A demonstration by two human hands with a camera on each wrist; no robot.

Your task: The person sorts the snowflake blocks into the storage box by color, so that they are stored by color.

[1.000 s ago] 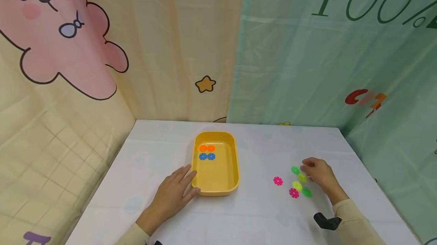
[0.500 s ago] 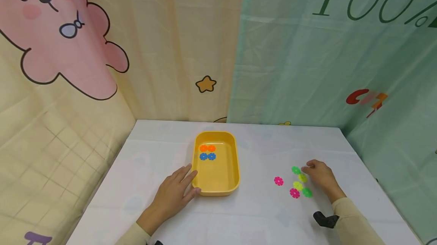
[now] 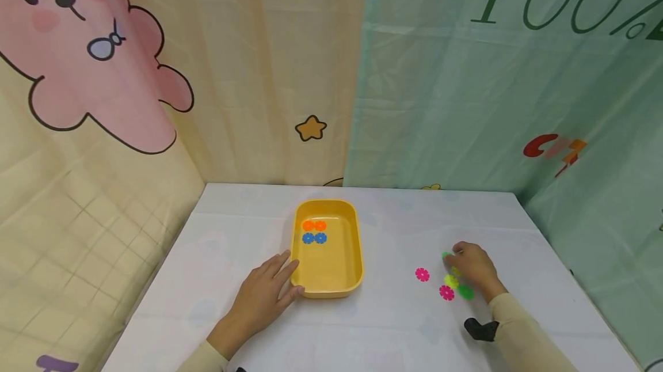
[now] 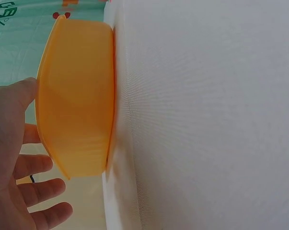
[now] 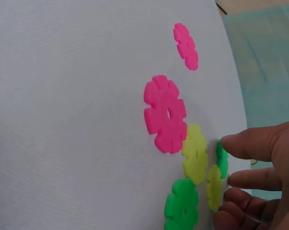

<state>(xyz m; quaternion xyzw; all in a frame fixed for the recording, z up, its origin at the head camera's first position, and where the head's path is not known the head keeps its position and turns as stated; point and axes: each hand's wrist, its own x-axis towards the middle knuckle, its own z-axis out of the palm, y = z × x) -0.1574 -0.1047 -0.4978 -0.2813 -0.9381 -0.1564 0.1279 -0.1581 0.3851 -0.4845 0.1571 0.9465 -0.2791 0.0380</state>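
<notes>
A yellow plastic tray [image 3: 331,271] holds two orange [image 3: 314,226] and two blue [image 3: 314,238] flower-shaped plastic pieces in its far left part. My left hand [image 3: 261,291] rests at the tray's near-left rim, fingers spread; the left wrist view shows its thumb at the rim. My right hand [image 3: 473,268] is low over the loose pieces on the right. Its thumb tip is right at the far green flower piece [image 5: 222,160], with the index fingertip close by. Under the hand lies a yellow piece [image 5: 214,188], partly hidden in the head view.
Near the right hand lie another yellow piece [image 5: 196,155], a second green piece [image 5: 181,206] and two pink pieces, one near [image 3: 446,292] and one farther left [image 3: 422,274]. A white cloth covers the table [image 3: 373,326]. Printed curtains [image 3: 440,101] hang behind it.
My right hand first drew back slightly to the right, then came left over the far green and yellow pieces, partly covering them. My left hand and the tray stay put.
</notes>
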